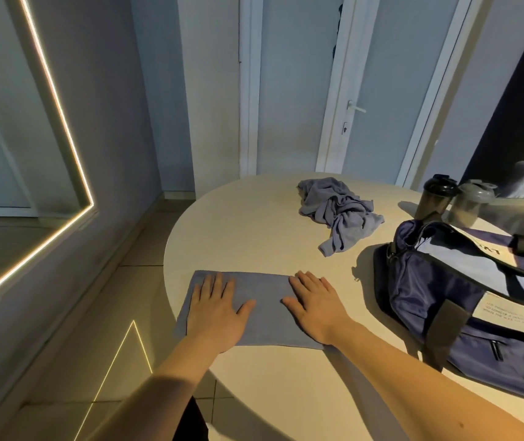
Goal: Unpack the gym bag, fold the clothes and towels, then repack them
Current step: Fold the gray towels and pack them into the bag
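Your left grip point(214, 308) lies palm down, its fingers straight and slightly spread toward 12 o'clock and its thumb splayed toward 2 o'clock. Your right grip point(313, 305) lies flat the same way, near it at its 3 o'clock, with fingers aimed at 11 o'clock and thumb out toward 10 o'clock. The two thumbs point at each other but are apart. Your bare left forearm point(171, 377) enters from 7 o'clock, your bare right forearm point(413, 380) from 4 o'clock.

Round pale bench point(254, 224) near right. White door point(381, 74) far, lever handle point(357, 108), white frame. Grey-blue walls point(159, 90). Left wall: angled panel edged by a lit LED strip point(60, 113). Tiled floor point(120, 297) left of the bench, thin light line point(117, 354) across the tiles. Dark poster point(521, 122) far right.
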